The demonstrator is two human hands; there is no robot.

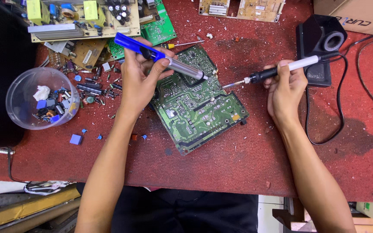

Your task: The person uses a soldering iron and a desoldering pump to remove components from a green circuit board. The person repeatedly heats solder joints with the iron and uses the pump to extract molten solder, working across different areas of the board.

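A green board point(197, 101) lay tilted near the middle of the red bench point(238, 164), solder side up, one corner pointing toward the near edge. The left hand point(140, 80) was closed around a solder pump point(160, 56) with a blue handle and silver barrel, thumb on top, the nozzle set down at the board's far edge. The right hand point(286, 88) gripped a soldering iron point(277, 71), fingers wrapped round its black grip and white handle; the metal tip reached to the same far edge of the board, just beside the pump's nozzle. Whether tip and nozzle touched could not be told.

The iron's black cord point(324, 138) looped over the bench toward the right side. A black stand point(320, 41) sat near the far right corner, behind the right hand. A cardboard box point(359, 13) lay at the far right corner.

Toward the left edge stood a clear tub point(26, 110) holding small blue and dark parts and a white scrap. Loose parts point(91, 88) were scattered between the tub and the left hand, and a blue block point(75, 139) lay nearer the front edge. More boards point(83, 21) were piled at the far left corner, and a pale board point(242, 8) lay along the far edge
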